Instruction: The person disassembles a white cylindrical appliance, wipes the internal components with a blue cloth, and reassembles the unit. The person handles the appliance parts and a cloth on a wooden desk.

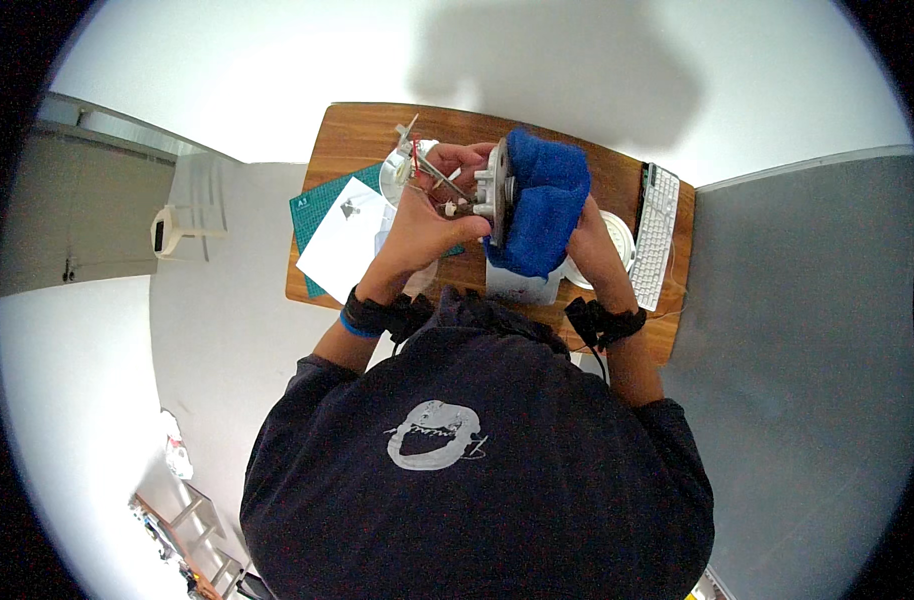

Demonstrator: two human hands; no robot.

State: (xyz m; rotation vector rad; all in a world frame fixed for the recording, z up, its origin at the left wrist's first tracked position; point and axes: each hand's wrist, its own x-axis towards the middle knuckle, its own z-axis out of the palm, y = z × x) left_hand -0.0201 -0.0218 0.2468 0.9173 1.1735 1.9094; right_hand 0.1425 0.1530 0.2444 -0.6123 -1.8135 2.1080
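Note:
My left hand [422, 232] grips a metal assembly with a round plate [497, 192] held on edge above the table. Thin rods and red and white wires stick out of its left side, near my fingers. A blue cloth [545, 195] lies bunched against the plate's right face. My right hand [595, 248] is closed on the cloth from the right, its fingertips mostly hidden behind the fabric. Both hands are over the middle of the table, and the cloth covers much of the plate's right face.
On the wooden table [352, 130], a green cutting mat [310, 212] and white paper sheet [332, 245] lie at left. A white round container [619, 235] stands beside my right hand, with a white keyboard [659, 235] farther right. A ladder [192, 515] stands at lower left.

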